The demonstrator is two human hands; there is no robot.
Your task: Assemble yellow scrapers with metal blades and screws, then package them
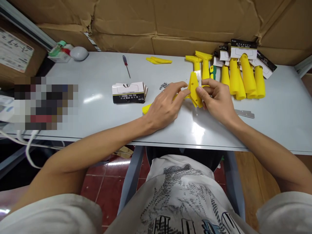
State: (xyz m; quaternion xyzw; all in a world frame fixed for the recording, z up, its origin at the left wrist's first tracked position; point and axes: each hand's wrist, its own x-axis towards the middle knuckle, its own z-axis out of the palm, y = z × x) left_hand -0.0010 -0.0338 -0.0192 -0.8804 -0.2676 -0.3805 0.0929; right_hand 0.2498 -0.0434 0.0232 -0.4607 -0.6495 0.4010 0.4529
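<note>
Assembling, apparently, a yellow scraper (194, 89): pinching its head with right hand (218, 99) fingers, gripping it with bent left hand (165, 103) fingers. Probably requires alignment before adding screws (164, 85).

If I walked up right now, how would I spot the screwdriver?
Start at the pale table, toward the cardboard behind it. Just beyond the stack of printed cards, and left of the flat yellow pieces, lies the screwdriver. Unlike either, it has a dark handle and a thin shaft.

Card stack (128, 94) on table (97, 122), screwdriver (126, 65) behind, screws (164, 85) to its right, tubes (247, 76) right of scraper (194, 89)
</note>
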